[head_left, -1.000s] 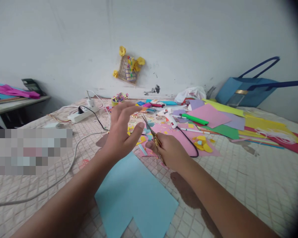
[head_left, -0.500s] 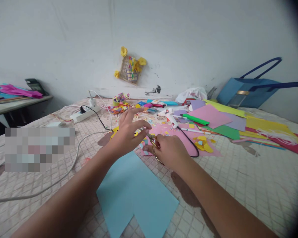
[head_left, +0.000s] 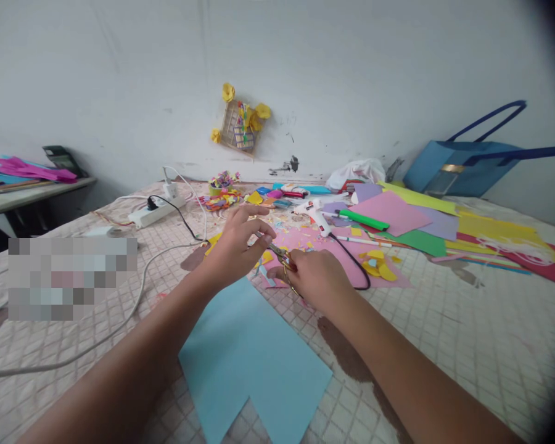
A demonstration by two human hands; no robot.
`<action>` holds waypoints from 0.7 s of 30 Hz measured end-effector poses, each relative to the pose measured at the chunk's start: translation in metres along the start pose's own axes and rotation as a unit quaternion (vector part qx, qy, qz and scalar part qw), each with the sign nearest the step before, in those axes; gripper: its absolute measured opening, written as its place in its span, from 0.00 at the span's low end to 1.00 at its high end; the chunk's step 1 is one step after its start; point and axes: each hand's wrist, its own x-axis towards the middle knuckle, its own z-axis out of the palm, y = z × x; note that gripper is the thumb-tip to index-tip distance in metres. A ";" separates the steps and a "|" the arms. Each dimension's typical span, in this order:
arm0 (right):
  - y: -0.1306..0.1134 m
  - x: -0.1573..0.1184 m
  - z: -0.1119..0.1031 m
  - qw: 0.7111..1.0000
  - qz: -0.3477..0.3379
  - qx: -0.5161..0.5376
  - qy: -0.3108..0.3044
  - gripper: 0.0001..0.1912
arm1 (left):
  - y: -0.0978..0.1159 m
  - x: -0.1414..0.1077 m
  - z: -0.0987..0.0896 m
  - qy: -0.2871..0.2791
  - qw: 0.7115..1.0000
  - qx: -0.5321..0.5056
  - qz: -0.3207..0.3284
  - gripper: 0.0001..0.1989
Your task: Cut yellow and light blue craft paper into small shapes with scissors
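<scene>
My right hand (head_left: 312, 271) is wrapped round the gold handles of a pair of scissors (head_left: 282, 254), whose blades point up and left. My left hand (head_left: 243, 240) is at the blade end, thumb and index finger pinched together; whatever lies between them is too small to make out. Below both hands a light blue sheet of paper (head_left: 254, 351) with a V-shaped notch at its near edge lies on the quilted cloth. Just beyond the scissors is a pink sheet (head_left: 342, 256) strewn with small paper scraps.
A white glue gun (head_left: 318, 217) with a black cord sits behind the pink sheet. Coloured papers (head_left: 398, 213) and a blue bag (head_left: 467, 166) are at right. On the left are a power strip (head_left: 157, 213) and a white cable (head_left: 143, 277).
The thumb and index finger of my left hand have come closer together, and the hand has shifted slightly left. My right hand keeps hold of the scissors.
</scene>
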 end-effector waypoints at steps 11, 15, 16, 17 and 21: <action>0.011 -0.001 0.007 0.979 0.030 0.199 0.028 0.28 | 0.016 0.000 0.001 0.235 0.914 -0.260 -0.203 0.08; 0.007 -0.007 0.007 0.934 -0.039 0.352 0.049 0.26 | 0.036 -0.002 -0.001 0.223 0.874 -0.370 -0.222 0.08; 0.005 -0.008 0.006 0.925 -0.052 0.373 0.053 0.26 | 0.039 -0.003 -0.001 0.214 0.867 -0.390 -0.225 0.07; 0.003 -0.009 0.005 0.918 -0.063 0.388 0.056 0.26 | 0.042 -0.003 0.000 0.207 0.861 -0.406 -0.227 0.07; -0.001 -0.011 0.003 0.904 -0.092 0.413 0.056 0.25 | 0.046 -0.005 0.002 0.201 0.844 -0.435 -0.241 0.06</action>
